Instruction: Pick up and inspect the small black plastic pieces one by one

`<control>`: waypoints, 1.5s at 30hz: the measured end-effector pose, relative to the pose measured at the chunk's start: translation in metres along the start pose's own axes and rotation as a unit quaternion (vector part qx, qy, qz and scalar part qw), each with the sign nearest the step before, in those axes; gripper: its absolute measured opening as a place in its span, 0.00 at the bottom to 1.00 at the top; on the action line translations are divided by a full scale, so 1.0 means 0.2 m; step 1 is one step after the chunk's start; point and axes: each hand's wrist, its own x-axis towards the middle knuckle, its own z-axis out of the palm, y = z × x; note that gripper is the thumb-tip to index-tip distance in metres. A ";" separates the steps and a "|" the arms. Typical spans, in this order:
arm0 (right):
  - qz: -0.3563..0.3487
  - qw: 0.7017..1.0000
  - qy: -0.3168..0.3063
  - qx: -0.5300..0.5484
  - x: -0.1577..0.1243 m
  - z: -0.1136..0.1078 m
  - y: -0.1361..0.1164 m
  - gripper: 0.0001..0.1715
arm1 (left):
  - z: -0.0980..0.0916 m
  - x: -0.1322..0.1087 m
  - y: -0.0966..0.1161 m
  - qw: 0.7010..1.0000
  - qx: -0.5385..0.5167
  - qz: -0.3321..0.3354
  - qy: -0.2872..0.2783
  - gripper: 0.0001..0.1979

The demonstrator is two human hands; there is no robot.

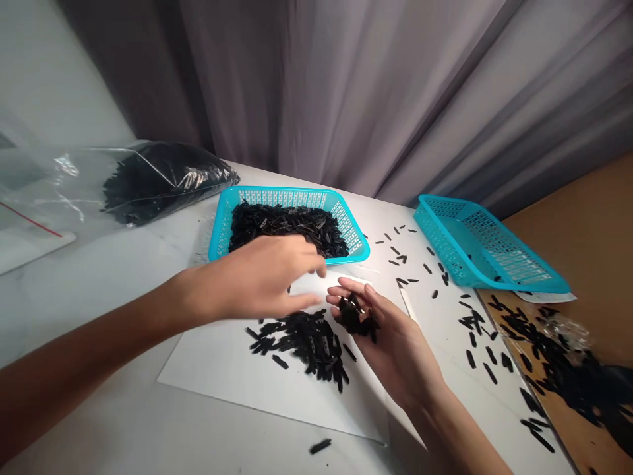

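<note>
My left hand reaches over the front of a blue basket with its fingers and thumb apart, and I see nothing between them. My right hand is turned palm up and cupped around several small black strips. Just below both hands, a loose pile of the same black strips lies on a white sheet. More black strips fill much of the basket behind my left hand. The exact kind of these short, flat pieces is too small to make out.
At the left lies a clear plastic bag of black pieces. A second blue basket, with a few strips inside, stands at the right. Scattered strips lie on the table and over the brown surface. A grey curtain hangs behind.
</note>
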 end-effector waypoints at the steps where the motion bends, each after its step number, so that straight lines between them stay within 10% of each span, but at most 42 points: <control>1: 0.004 1.000 -0.006 0.000 0.00 0.01 0.00 0.18 | 0.00 -0.02 0.02 0.999 -0.016 0.010 -0.039 0.14; 8: 0.008 0.998 0.000 0.057 0.01 0.02 0.00 0.19 | 0.20 -0.09 0.06 0.983 0.019 -0.005 -0.184 0.51; 13: 0.020 0.996 0.007 0.088 0.02 0.00 0.00 0.17 | 0.19 -0.05 0.10 0.987 -0.025 -0.031 -0.155 0.31; 18: 0.050 0.992 0.002 0.114 0.01 0.01 -0.01 0.15 | 0.13 -0.01 0.14 0.996 -0.039 -0.069 0.035 0.18; 22: 0.067 0.985 -0.049 0.154 -0.01 0.03 0.00 0.09 | 0.19 0.00 0.15 0.993 -0.074 0.041 0.088 0.10; 26: 0.062 0.986 -0.045 0.150 -0.02 0.03 0.01 0.08 | 0.22 0.01 0.13 0.981 -0.129 0.091 0.111 0.07; 33: 0.030 0.999 -0.037 0.009 -0.02 0.02 -0.01 0.12 | 0.18 0.04 0.08 0.950 -0.248 -0.023 0.190 0.03; 45: -0.088 0.986 0.002 -0.140 -0.03 0.02 -0.01 0.11 | 0.19 0.04 0.09 0.936 -0.232 0.057 0.259 0.04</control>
